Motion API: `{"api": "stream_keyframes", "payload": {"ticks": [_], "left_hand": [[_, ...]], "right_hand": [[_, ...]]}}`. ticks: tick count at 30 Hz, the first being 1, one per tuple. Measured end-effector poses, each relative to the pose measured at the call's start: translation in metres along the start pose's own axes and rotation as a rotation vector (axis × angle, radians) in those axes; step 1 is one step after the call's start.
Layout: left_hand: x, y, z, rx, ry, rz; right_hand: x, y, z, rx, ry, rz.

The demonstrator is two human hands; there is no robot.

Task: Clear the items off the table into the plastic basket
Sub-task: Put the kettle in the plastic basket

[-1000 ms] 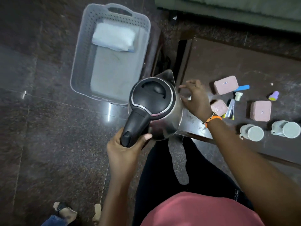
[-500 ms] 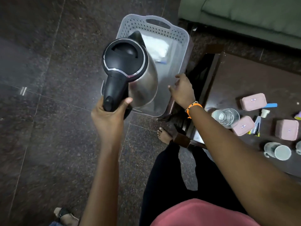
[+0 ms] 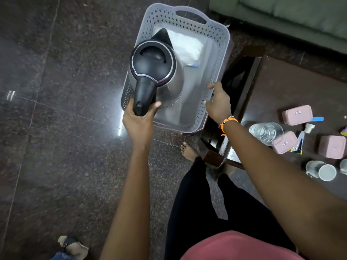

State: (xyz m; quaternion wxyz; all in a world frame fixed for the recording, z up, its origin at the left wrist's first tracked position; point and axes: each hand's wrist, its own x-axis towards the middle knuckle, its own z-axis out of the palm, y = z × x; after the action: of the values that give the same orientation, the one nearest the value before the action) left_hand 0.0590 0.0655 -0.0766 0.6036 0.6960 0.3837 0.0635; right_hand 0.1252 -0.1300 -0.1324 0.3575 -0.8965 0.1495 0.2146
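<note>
My left hand (image 3: 139,119) grips the black handle of a steel electric kettle (image 3: 159,70) with a black lid, held over the left half of the grey plastic basket (image 3: 219,53) on the floor. A white folded packet (image 3: 187,47) lies in the basket's far end. My right hand (image 3: 217,102) hovers with loosely spread fingers at the basket's right rim; contact is unclear. On the dark table (image 3: 291,87) at the right lie a clear glass (image 3: 266,132), three pink boxes (image 3: 297,115), two white cups (image 3: 321,170) and small items.
A green sofa (image 3: 281,14) runs along the top right. My bare foot (image 3: 189,151) stands beside the table's corner leg. Another person's sandalled foot (image 3: 73,246) is at the bottom left. Polished dark stone floor lies to the left.
The kettle has travelled from the table's corner leftward and down over the basket. My right hand left the table and came to the basket's right rim.
</note>
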Motion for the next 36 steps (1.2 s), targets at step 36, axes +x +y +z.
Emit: {"api": "stream_keyframes", "payload": {"ticks": [36], "left_hand": [[-0.255,-0.039,0.235,0.437,-0.638,0.092]], "right_hand": [[-0.049,0.251,-0.169,-0.242,0.011,-0.072]]}}
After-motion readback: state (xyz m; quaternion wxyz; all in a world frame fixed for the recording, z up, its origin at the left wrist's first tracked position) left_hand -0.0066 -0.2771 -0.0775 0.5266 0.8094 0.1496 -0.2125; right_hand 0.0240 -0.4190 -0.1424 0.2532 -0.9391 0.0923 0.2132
